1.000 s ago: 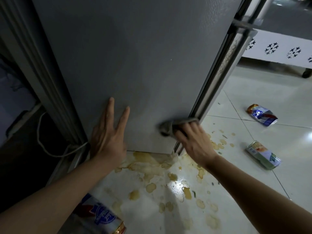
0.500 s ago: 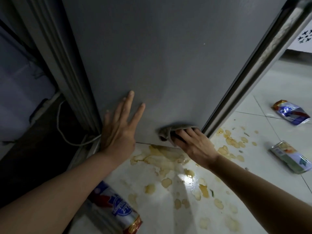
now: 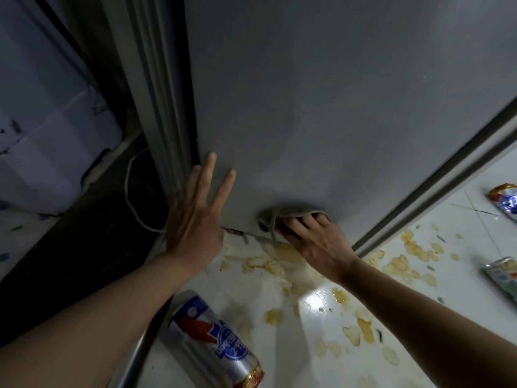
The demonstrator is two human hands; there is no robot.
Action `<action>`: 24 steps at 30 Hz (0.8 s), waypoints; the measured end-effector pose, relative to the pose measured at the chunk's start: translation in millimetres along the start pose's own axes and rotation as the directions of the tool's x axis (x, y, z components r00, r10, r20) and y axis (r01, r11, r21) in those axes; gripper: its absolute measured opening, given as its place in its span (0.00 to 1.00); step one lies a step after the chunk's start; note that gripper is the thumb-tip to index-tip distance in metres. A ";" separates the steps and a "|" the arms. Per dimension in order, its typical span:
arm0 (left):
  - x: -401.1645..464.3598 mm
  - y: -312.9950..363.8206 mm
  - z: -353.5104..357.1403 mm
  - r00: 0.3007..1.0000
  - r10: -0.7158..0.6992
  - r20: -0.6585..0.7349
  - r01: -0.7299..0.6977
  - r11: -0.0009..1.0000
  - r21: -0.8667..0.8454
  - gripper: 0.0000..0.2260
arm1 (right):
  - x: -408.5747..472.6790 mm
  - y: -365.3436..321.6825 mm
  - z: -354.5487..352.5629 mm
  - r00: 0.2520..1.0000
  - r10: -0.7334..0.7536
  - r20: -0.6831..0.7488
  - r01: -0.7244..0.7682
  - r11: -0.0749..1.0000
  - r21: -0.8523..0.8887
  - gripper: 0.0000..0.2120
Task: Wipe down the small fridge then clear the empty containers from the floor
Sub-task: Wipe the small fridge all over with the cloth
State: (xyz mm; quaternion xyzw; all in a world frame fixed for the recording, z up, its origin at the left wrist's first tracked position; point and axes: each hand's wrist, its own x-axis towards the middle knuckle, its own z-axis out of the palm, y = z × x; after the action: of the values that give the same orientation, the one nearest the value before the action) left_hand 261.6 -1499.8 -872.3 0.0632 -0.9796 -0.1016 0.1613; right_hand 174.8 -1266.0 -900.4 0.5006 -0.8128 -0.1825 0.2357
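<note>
Cloth (image 3: pixel 291 215) is bunched under my right hand (image 3: pixel 316 247), fingers curled over it and pressing it against the bottom edge of the small fridge (image 3: pixel 321 107), just above where the panel meets the floor (image 3: pixel 279 345). My left hand (image 3: pixel 195 219) lies flat on the same grey panel, just to the left of the cloth, fingers straight and spread, holding nothing.

I judge the cloth to be soft and limp, so it only works while my fingers keep it wadded and pushed flat; loosen them and it would slide off the smooth side. The fridge side looks hard and slick, and my flat palm seems to steady me rather than the fridge.

Below my left forearm a can (image 3: pixel 215 343) lies on its side on the floor. It looks thin-walled and light, likely to roll or dent, so I would take it round the middle of the barrel. To the right of my right arm, well apart from it, lie two more containers: a crumpled wrapper (image 3: pixel 505 201) further off and a flattened carton (image 3: pixel 503 273) nearer. Both look light and crushable, best pinched by an edge. Sticky yellowish spill (image 3: pixel 282 253) spreads across the tiles under my right hand, so the can may be tacky where it touches the floor.
</note>
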 end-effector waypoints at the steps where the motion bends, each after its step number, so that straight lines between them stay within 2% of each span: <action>1: -0.3 -3.7 -1.1 1.000 -0.027 0.003 0.028 0.999 -0.020 0.46 | 5.7 4.7 -6.2 0.998 0.023 -0.064 -0.022 1.000 0.009 0.26; 3: -0.3 -8.5 -1.4 0.999 -0.032 0.002 0.033 0.998 -0.061 0.44 | 21.7 16.1 -18.4 0.970 0.097 -0.223 -0.093 0.995 0.026 0.21; 6: 0.4 -9.6 0.4 1.000 0.010 -0.002 -0.010 0.996 -0.090 0.44 | 36.3 14.9 -22.6 0.930 0.188 -0.317 -0.190 0.981 0.025 0.21; 8: -0.2 -11.1 1.6 1.000 0.024 -0.013 -0.025 0.993 -0.113 0.45 | 36.4 3.1 -15.6 0.963 0.116 -0.241 -0.129 0.991 -0.037 0.24; 10: -1.5 -13.1 1.6 0.999 0.038 -0.015 -0.040 0.990 -0.137 0.45 | 32.9 -12.7 -6.1 0.997 -0.030 -0.068 0.025 0.997 -0.072 0.30; 12: -2.2 -15.6 0.9 0.999 0.047 -0.019 -0.050 0.985 -0.168 0.44 | 34.0 -21.6 -4.4 0.999 -0.054 0.005 0.054 0.998 -0.039 0.31; 16: -2.8 -22.4 -1.1 0.998 0.041 -0.053 -0.056 0.947 -0.318 0.42 | 49.4 -13.6 -19.8 0.986 0.040 -0.163 -0.037 0.999 0.022 0.21; 18: -2.5 -31.0 -0.1 0.998 0.012 -0.059 -0.035 0.915 -0.402 0.42 | 63.7 -3.1 -29.8 0.955 0.130 -0.265 -0.114 0.991 0.074 0.20; 20: -1.3 -40.7 3.1 1.000 -0.006 -0.008 0.001 0.877 -0.480 0.44 | 76.1 -3.1 -32.9 0.920 0.217 -0.327 -0.198 0.976 0.091 0.22; 22: 0.3 -47.9 5.3 0.998 -0.012 0.057 0.040 0.842 -0.538 0.45 | 82.1 -14.3 -28.7 0.936 0.176 -0.304 -0.175 0.984 0.031 0.22; 24: 2.4 -52.7 6.3 0.995 -0.016 0.097 0.069 0.817 -0.572 0.47 | 84.1 -29.8 -20.3 0.988 0.003 -0.156 -0.014 0.997 -0.072 0.23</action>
State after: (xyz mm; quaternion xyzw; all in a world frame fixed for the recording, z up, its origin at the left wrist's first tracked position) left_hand 262.1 -1550.2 -889.0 0.0291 -0.9078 -0.3984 0.1276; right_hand 175.3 -1355.8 -882.7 0.5008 -0.7869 -0.1714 0.3173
